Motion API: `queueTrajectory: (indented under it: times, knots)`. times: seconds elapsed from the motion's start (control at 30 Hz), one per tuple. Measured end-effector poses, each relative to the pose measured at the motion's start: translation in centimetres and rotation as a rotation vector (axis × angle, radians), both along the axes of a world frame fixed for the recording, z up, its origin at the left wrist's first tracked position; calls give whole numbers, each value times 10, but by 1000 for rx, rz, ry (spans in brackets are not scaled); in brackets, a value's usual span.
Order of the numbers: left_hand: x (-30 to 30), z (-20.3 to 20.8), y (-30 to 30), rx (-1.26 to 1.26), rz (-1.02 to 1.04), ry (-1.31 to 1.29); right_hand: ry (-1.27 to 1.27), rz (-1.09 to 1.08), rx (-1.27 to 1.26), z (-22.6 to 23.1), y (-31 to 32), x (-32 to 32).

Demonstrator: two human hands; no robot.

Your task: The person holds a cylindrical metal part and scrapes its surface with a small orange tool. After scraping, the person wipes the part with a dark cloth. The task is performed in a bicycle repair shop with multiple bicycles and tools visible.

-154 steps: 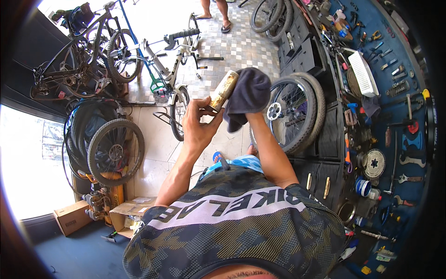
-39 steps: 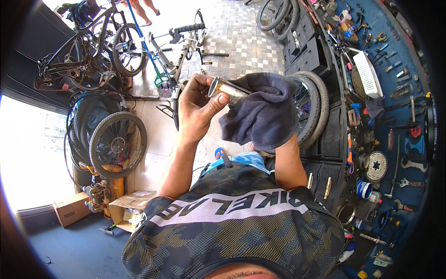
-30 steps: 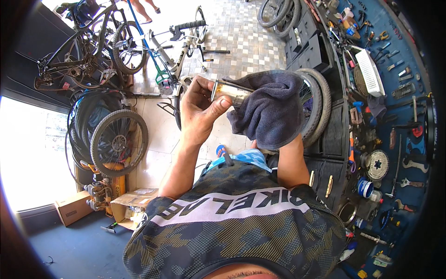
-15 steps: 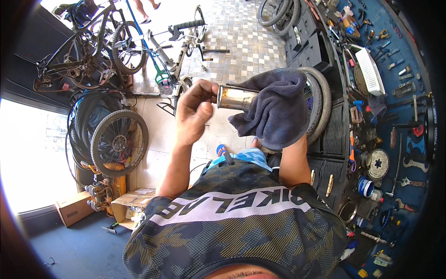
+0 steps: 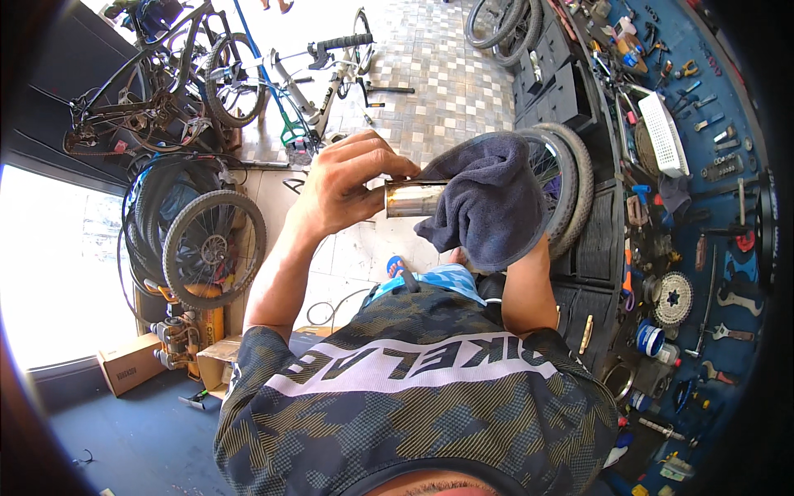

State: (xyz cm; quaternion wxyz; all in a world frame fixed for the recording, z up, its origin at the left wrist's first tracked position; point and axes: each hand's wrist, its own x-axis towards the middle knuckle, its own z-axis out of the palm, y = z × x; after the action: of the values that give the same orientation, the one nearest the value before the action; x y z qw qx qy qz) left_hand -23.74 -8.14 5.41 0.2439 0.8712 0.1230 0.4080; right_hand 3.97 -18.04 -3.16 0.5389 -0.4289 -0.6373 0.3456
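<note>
A short, shiny metal tube (image 5: 415, 200) with brownish stains is held sideways in front of my chest. My left hand (image 5: 351, 183) grips its left end, thumb at the rim and fingers bent over the top edge. A dark grey cloth (image 5: 492, 198) wraps the tube's right part and drapes down. Beneath that cloth my right hand is hidden; only the forearm (image 5: 529, 285) shows, and the cloth is bunched around the tube there.
Bicycles (image 5: 153, 91) stand at the far left, above a loose wheel (image 5: 213, 250). A pale bike frame (image 5: 318, 103) lies ahead. Tires (image 5: 571, 186) lean by black drawers (image 5: 558, 95) on the right, beside a blue tool board (image 5: 719, 207). A cardboard box (image 5: 131, 364) sits low left.
My left hand has turned, back now upward, with its fingers over the tube's end. The tube has dropped slightly and its exposed end now points a little differently. The cloth stays around its right part.
</note>
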Motion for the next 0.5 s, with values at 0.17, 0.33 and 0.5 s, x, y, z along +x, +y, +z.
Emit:
queueTrajectory:
  times: [0.17, 0.33, 0.5]
  knots:
    - [5, -4, -8, 141, 69, -89, -166, -60, 8, -20, -4, 13]
    - [4, 1, -11, 143, 67, -69, -209, -82, 5, -40, -8, 21]
    - [-2, 2, -14, 112, 93, -10, -434, -48, 52, -22, -5, 19]
